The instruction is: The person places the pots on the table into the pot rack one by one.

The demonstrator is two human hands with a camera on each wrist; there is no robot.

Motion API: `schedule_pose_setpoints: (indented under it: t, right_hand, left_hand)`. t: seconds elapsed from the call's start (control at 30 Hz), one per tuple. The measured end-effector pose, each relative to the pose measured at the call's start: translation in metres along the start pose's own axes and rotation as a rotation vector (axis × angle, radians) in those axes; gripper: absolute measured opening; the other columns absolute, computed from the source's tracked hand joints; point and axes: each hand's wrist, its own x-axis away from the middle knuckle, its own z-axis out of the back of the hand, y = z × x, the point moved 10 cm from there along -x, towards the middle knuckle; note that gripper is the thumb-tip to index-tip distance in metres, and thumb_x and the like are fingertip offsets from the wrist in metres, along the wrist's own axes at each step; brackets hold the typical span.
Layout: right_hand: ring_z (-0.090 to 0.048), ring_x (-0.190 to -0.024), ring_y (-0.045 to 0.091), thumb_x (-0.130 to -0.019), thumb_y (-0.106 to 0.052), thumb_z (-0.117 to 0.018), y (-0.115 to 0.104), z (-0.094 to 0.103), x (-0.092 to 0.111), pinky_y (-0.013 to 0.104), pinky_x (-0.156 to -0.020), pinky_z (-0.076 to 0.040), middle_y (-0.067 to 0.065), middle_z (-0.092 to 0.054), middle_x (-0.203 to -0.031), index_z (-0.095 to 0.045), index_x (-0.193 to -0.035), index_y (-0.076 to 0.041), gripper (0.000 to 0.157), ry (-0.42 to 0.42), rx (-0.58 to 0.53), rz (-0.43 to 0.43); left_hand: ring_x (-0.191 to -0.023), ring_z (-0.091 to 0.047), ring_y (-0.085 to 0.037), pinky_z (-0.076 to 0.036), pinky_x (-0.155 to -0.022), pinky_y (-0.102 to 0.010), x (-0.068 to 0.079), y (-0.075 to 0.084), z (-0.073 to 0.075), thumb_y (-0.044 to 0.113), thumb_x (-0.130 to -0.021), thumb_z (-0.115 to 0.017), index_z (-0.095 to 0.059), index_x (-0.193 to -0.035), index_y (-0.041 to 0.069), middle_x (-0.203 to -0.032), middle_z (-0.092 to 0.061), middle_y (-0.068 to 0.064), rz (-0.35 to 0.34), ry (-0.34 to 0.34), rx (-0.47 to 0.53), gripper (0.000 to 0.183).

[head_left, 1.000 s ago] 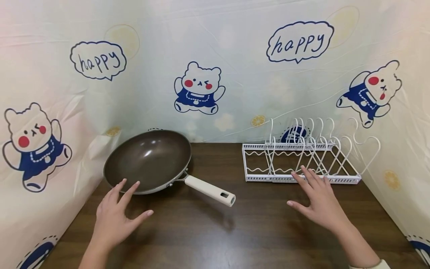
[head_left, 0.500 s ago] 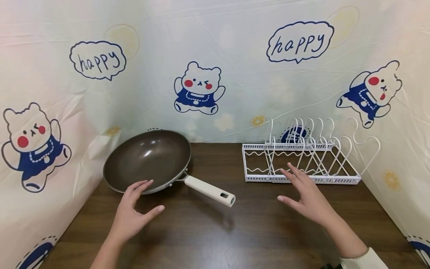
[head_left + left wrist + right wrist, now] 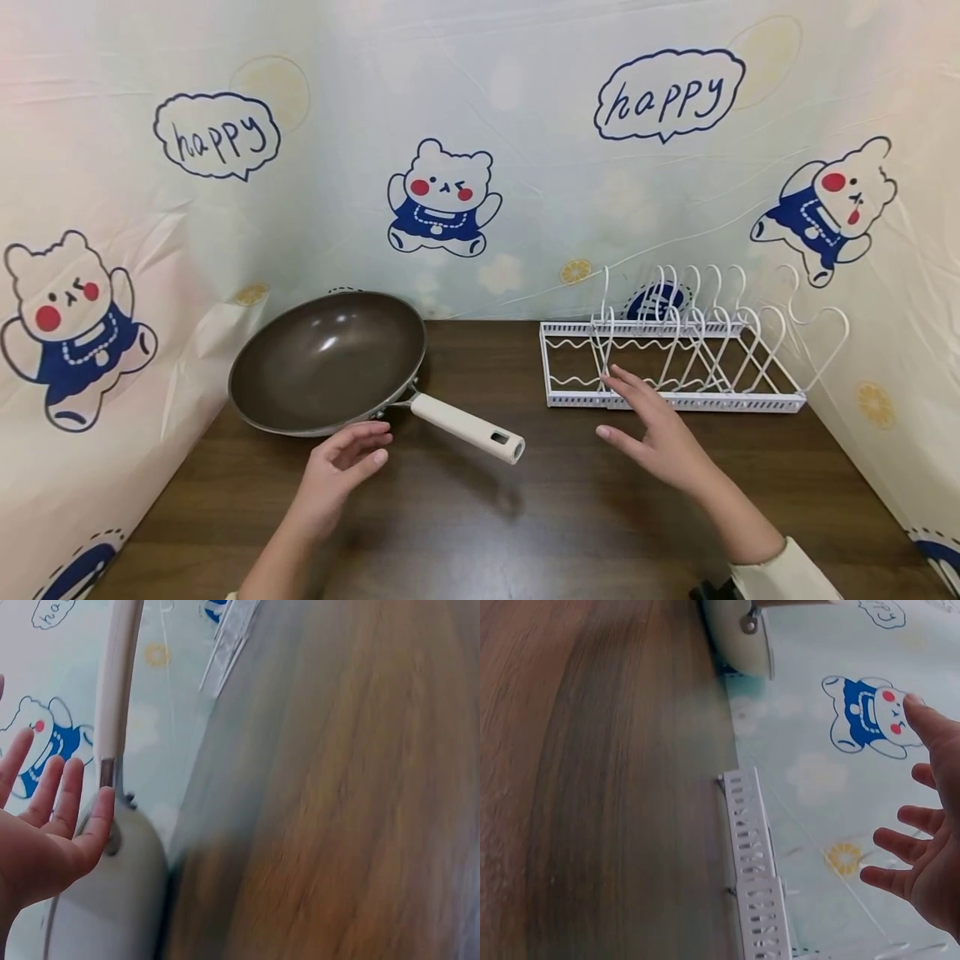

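Just beyond the left fingers [image 3: 366,433], we see a pan [image 3: 330,358] with a smooth, glossy interior; to their right, its handle [image 3: 465,427] looks like satin plastic, with a shiny metal fitting [image 3: 107,772]. Beyond the right fingers [image 3: 636,393], the rack [image 3: 712,402] seems white-coated wire with smooth perforated strips [image 3: 750,840]. Below both, we find a wood-grained, softly shiny tabletop [image 3: 480,533]; farthest back, smooth, creased sheeting [image 3: 547,217].

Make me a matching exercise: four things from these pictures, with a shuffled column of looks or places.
Things
1. frying pan
2. pan handle
3. wire rack
4. tabletop

Descriptions
A. flat, brown, wood-grained
B. white, with a row of upright loops
C. round and hollow, left side of the head view
D. cream, with a slot near its end

Pairs: 1-C, 2-D, 3-B, 4-A
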Motion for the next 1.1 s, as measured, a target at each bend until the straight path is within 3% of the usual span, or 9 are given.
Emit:
schedule_pose_setpoints:
  t: [0.17, 0.37, 0.57, 0.7, 0.83, 1.0, 1.1]
  right_hand:
    - [-0.046, -0.128, 0.036, -0.084, -0.015, -0.077, -0.009, -0.004, -0.008, 0.058, -0.101, -0.037, 0.014, -0.049, -0.141, -0.055, -0.134, -0.008, 0.055, 0.023, -0.049, 0.029]
    - [-0.042, -0.133, 0.033, -0.087, -0.019, -0.075, -0.019, -0.019, -0.019, 0.056, -0.103, -0.038, 0.008, -0.048, -0.144, -0.054, -0.137, -0.014, 0.054, -0.045, -0.125, 0.02]
    - [-0.043, -0.134, 0.029, -0.088, -0.014, -0.074, -0.029, -0.036, -0.027, 0.047, -0.101, -0.045, 0.008, -0.046, -0.146, -0.05, -0.141, -0.008, 0.058, -0.117, -0.294, 0.027]
    - [-0.049, -0.128, 0.029, -0.087, -0.009, -0.073, -0.035, -0.046, -0.03, 0.045, -0.098, -0.048, 0.01, -0.052, -0.141, -0.049, -0.141, -0.006, 0.059, -0.145, -0.41, 0.017]
    - [-0.058, -0.118, 0.031, -0.088, -0.008, -0.072, -0.039, -0.057, -0.032, 0.04, -0.089, -0.054, 0.012, -0.056, -0.135, -0.05, -0.14, -0.008, 0.056, -0.189, -0.523, -0.026]
    - [-0.06, -0.114, 0.036, -0.092, -0.01, -0.068, -0.042, -0.074, -0.032, 0.035, -0.085, -0.056, 0.015, -0.055, -0.137, -0.05, -0.139, -0.004, 0.05, -0.269, -0.639, -0.079]
    - [-0.057, -0.116, 0.042, -0.095, -0.007, -0.064, -0.046, -0.086, -0.033, 0.039, -0.085, -0.056, 0.021, -0.05, -0.139, -0.047, -0.138, 0.003, 0.048, -0.319, -0.765, -0.108]
  left_hand:
    - [-0.101, -0.065, -0.018, -0.055, -0.086, -0.033, -0.004, -0.015, -0.009, -0.009, -0.091, -0.06, -0.058, -0.113, -0.015, -0.107, -0.068, -0.004, 0.092, 0.025, 0.182, 0.023]
    - [-0.107, -0.062, -0.022, -0.052, -0.092, -0.043, -0.006, -0.034, -0.03, -0.003, -0.094, -0.056, -0.061, -0.113, -0.001, -0.113, -0.063, -0.009, 0.227, -0.043, 0.319, 0.019]
    - [-0.117, -0.052, -0.03, -0.044, -0.1, -0.052, -0.006, -0.056, -0.048, 0.008, -0.099, -0.052, -0.041, -0.129, 0.0, -0.122, -0.053, -0.013, 0.397, -0.06, 0.456, 0.034]
    - [-0.12, -0.051, -0.034, -0.041, -0.102, -0.054, -0.007, -0.068, -0.055, 0.01, -0.1, -0.051, -0.023, -0.142, 0.002, -0.13, -0.047, -0.019, 0.469, -0.031, 0.554, 0.052]
    - [-0.123, -0.05, -0.038, -0.04, -0.104, -0.055, -0.012, -0.077, -0.061, 0.008, -0.1, -0.052, -0.016, -0.147, 0.007, -0.134, -0.045, -0.021, 0.494, 0.008, 0.65, 0.059]
    - [-0.118, -0.054, -0.035, -0.04, -0.104, -0.054, -0.024, -0.082, -0.071, 0.007, -0.102, -0.047, -0.039, -0.132, 0.011, -0.12, -0.058, -0.011, 0.45, 0.009, 0.759, 0.031]
    - [-0.116, -0.056, -0.032, -0.039, -0.106, -0.051, -0.031, -0.081, -0.08, 0.008, -0.105, -0.041, -0.049, -0.124, 0.013, -0.117, -0.062, -0.009, 0.405, -0.041, 0.85, 0.022]
